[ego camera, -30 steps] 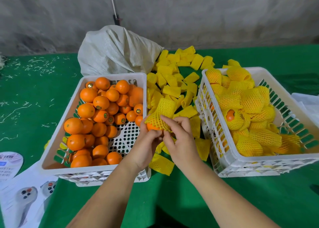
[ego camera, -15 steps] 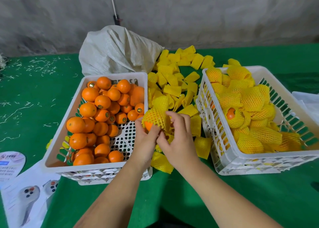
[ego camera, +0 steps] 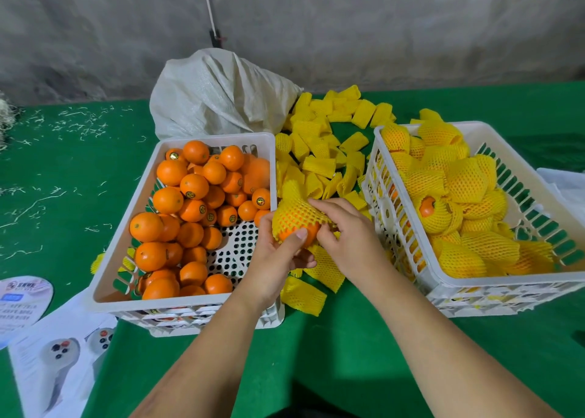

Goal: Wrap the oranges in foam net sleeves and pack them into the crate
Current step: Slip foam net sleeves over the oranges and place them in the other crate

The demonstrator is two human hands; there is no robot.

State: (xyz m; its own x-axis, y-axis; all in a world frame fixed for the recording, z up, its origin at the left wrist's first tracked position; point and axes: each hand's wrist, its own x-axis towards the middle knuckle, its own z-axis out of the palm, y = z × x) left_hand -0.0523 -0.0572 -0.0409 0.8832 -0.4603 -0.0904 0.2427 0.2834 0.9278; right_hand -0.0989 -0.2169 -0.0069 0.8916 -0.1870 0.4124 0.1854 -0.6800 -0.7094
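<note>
Grey wall [ego camera: 348, 22]; green table [ego camera: 332, 348]; scattered sleeves [ego camera: 319, 164].

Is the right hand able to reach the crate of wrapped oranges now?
Probably yes: the right hand is beside the crate, whose top is open, but it is busy with the sleeve.

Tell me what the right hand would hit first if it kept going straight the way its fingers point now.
The right hand points up and left, and its fingers already touch the foam net sleeve over the orange that the left hand holds. Pushing on, it would likely meet the white crate of bare oranges; depth is unclear.
</note>
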